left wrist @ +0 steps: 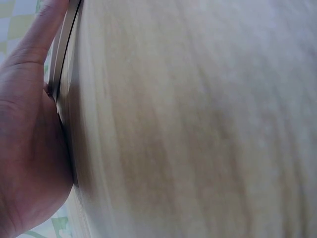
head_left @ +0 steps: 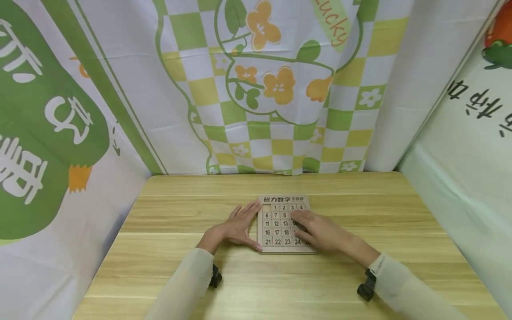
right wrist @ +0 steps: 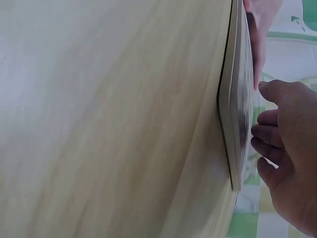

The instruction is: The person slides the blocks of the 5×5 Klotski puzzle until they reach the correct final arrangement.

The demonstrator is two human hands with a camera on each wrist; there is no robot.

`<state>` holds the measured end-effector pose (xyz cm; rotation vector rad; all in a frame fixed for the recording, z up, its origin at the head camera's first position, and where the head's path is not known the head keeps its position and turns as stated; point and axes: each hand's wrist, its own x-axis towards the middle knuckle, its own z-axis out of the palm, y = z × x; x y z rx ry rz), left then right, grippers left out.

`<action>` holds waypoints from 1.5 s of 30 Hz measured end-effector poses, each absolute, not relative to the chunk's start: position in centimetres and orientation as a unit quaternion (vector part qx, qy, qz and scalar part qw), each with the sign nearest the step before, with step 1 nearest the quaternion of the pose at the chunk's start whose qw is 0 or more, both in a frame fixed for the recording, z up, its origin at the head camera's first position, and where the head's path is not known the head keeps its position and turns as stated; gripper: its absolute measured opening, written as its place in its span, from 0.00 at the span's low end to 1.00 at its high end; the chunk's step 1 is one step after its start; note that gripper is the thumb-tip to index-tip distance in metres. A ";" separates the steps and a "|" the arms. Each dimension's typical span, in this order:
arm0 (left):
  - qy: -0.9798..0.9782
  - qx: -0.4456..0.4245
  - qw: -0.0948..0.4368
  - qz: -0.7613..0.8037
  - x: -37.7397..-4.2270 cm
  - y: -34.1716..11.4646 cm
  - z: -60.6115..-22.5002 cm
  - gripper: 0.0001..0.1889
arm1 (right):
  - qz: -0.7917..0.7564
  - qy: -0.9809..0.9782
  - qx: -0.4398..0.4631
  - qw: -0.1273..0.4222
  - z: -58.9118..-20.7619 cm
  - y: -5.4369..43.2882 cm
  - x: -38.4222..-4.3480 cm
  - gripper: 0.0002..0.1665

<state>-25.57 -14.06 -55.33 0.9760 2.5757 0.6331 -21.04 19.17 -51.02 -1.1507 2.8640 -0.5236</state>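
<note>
A wooden sliding number puzzle (head_left: pixel 288 250) lies flat on the table, its header strip printed with dark characters. Rows of square numbered tiles (head_left: pixel 276 223) fill it, with a vacant slot (head_left: pixel 266 208) at the top left corner. My left hand (head_left: pixel 237 226) rests along the puzzle's left edge, fingers stretched toward the upper corner and thumb at the lower one. Over the right-hand columns, my right hand (head_left: pixel 322 230) has its fingertips at the tiles and hides several of them. In the right wrist view, the fingers of the right hand (right wrist: pixel 297 148) bend loosely beside the board's face.
The puzzle sits near the middle of a light wood-grain table (head_left: pixel 168 209). A checkered, flowered cloth (head_left: pixel 260 129) hangs behind the back edge, with printed fabric walls on both sides. Dark wrist cameras (head_left: pixel 366 286) are strapped at both cuffs.
</note>
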 end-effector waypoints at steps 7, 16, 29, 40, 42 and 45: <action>0.894 0.347 0.156 0.236 -25.5 -14.2 -55.3 0.78 | -0.162 0.919 -0.360 -0.010 -51.1 20.6 -21.6 0.35; 0.895 0.343 0.159 0.239 -25.4 -14.1 -55.1 0.79 | -0.161 0.921 -0.354 -0.014 -50.9 21.6 -22.3 0.35; 0.899 0.346 0.156 0.217 -25.0 -14.1 -54.0 0.76 | -0.155 0.922 -0.355 -0.013 -51.1 21.6 -22.8 0.34; 0.897 0.340 0.166 0.227 -25.2 -14.2 -54.2 0.78 | -0.158 0.915 -0.371 -0.007 -50.8 18.2 -22.8 0.33; 0.899 0.343 0.158 0.222 -25.4 -14.1 -54.7 0.79 | -0.163 0.913 -0.374 -0.006 -50.9 17.7 -22.8 0.33; 0.899 0.342 0.162 0.220 -25.4 -14.0 -54.6 0.78 | -0.172 0.913 -0.370 -0.002 -51.0 17.4 -22.8 0.33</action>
